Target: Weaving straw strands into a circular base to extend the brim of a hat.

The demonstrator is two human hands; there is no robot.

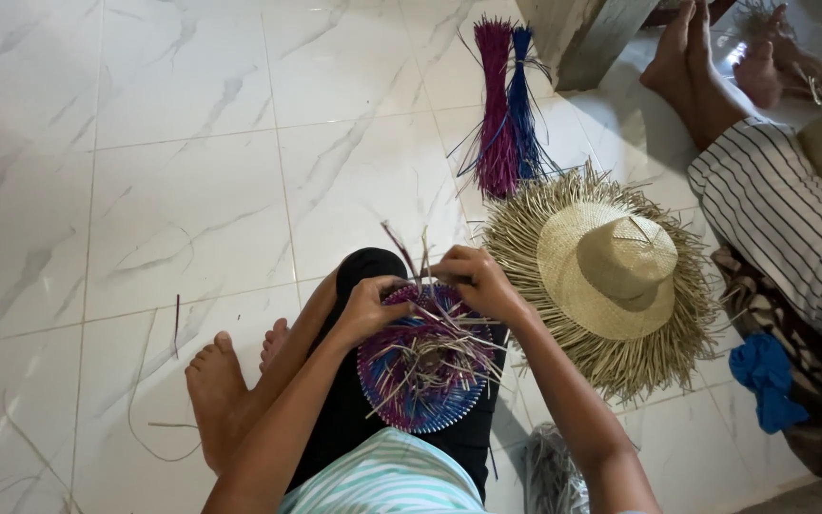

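Observation:
A round woven piece (425, 376) in purple and blue straw rests on my lap, with loose natural strands sticking out of its middle. My left hand (370, 306) grips its upper left edge. My right hand (478, 281) pinches strands at its upper right edge. Thin purple and natural strands stick up between the two hands.
A natural straw hat (606, 276) with a frayed, unfinished brim lies on the white tiled floor to my right. Bundles of purple straw (497, 114) and blue straw (523, 105) lie beyond it. Another person in striped clothing (777, 209) sits at the far right. A blue cloth (763, 376) lies nearby.

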